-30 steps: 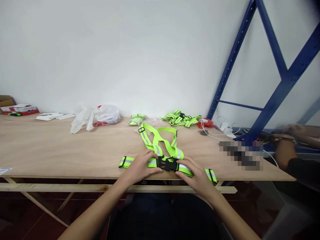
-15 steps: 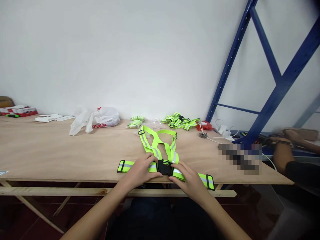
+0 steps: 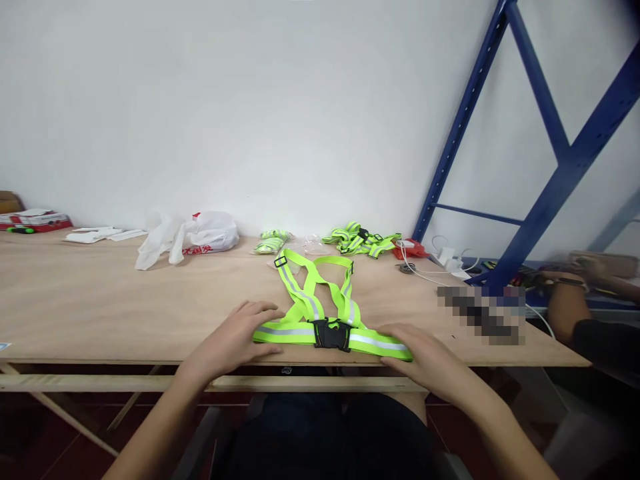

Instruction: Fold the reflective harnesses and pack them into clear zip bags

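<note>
A yellow-green reflective harness [image 3: 305, 293] lies spread near the table's front edge, its shoulder straps pointing to the wall. Its black buckle [image 3: 332, 335] is fastened at the middle of the waist strap. At the strap's left end, my left hand [image 3: 245, 337] curves round it with thumb and fingers apart. My right hand [image 3: 417, 350] is at the right end, fingers above the strap and thumb below. The strap's outer ends are hidden by the hands.
Behind lie another reflective harness [image 3: 361, 240], a packed one [image 3: 271, 242] and a white plastic bag [image 3: 213, 233]. White cables and a red bag [image 3: 411, 249] are near the blue rack [image 3: 537, 193]. Another person's arm [image 3: 567, 307] shows at the far right.
Both hands have moved outward from the buckle to the two ends of the waist strap. The buckle is now uncovered, and the strap's black end sliders no longer show.
</note>
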`<state>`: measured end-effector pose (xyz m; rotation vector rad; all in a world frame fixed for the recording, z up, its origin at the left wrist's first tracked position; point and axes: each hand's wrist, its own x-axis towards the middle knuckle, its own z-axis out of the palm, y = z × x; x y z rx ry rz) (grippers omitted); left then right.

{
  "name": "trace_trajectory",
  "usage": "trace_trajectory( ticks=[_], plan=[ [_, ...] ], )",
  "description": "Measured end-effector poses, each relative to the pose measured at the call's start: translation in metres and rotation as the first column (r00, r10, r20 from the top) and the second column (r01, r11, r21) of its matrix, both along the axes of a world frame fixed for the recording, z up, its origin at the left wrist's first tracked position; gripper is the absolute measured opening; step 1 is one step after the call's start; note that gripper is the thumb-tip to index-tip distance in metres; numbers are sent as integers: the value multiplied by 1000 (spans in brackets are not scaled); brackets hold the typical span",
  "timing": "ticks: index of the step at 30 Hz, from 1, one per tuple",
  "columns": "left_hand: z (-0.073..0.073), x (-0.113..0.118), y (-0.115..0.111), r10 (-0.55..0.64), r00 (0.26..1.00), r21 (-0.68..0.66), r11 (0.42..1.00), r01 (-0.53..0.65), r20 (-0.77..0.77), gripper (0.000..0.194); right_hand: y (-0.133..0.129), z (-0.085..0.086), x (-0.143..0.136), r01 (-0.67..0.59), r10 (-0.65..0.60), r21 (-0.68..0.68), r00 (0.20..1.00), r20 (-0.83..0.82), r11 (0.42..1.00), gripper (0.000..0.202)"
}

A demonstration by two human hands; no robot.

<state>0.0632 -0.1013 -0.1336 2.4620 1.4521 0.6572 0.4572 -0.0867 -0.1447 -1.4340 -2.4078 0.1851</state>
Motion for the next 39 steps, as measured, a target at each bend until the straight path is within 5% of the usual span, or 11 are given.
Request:
trace_trajectory(
  ticks=[7,23,32,39],
  plan=[
    [-9,-39,-3,76,977,-175,984,-41,200,43,-4,18,30,66,-80,-207,995,-62,976,50],
    [-7,-31,1,152,790,-246,969,-1,594,43,-8,32,39,-8,-102,-370,955,-277,929,52],
    [-8,-30,11,237,741,-198,970,-141,628,56,26,-1,60,80,-156,-140,691,-706,987,69],
    [-9,-48,6,210,846,-235,966,-104,490,55,20,8,54,17,-137,-248,868,-477,969,64]
  ],
)
